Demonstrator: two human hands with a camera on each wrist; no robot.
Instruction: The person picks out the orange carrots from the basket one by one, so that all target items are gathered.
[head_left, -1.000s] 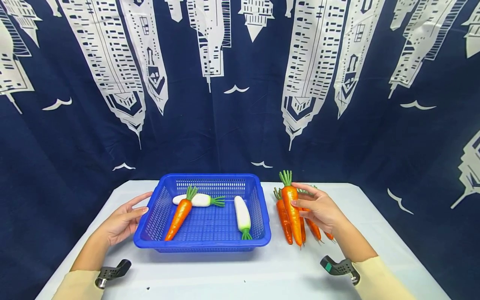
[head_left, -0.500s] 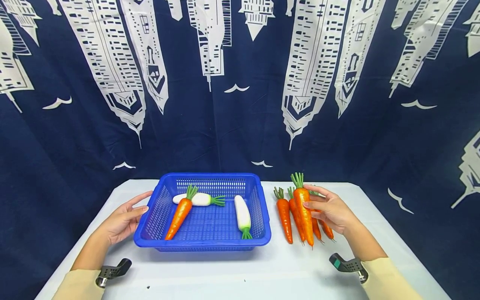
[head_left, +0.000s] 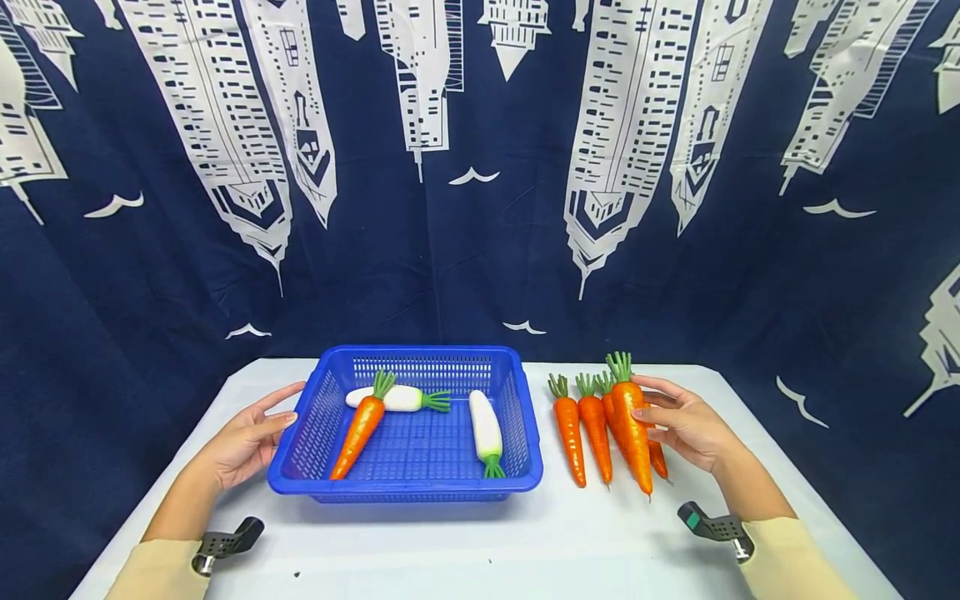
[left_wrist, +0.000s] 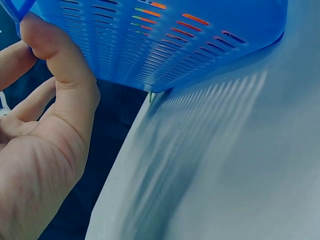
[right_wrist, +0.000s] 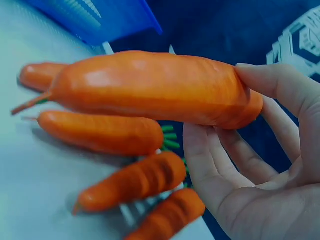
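My right hand pinches an orange carrot with green stalks, thumb on one side and fingers on the other. The right wrist view shows this carrot held over several other carrots, tip pointing away from the palm. At the opposite side, my left hand has relaxed fingers at the left rim of a blue plastic basket. Its thumb meets the rim in the left wrist view. Inside the basket lie one carrot and two white radishes with green tops.
Loose carrots lie in a row on the white table, right of the basket. Behind the table hangs a dark blue curtain with white building prints.
My right hand has moved to the right with its carrot, across the row of carrots, uncovering more of those at the row's left. The left hand and basket stay put.
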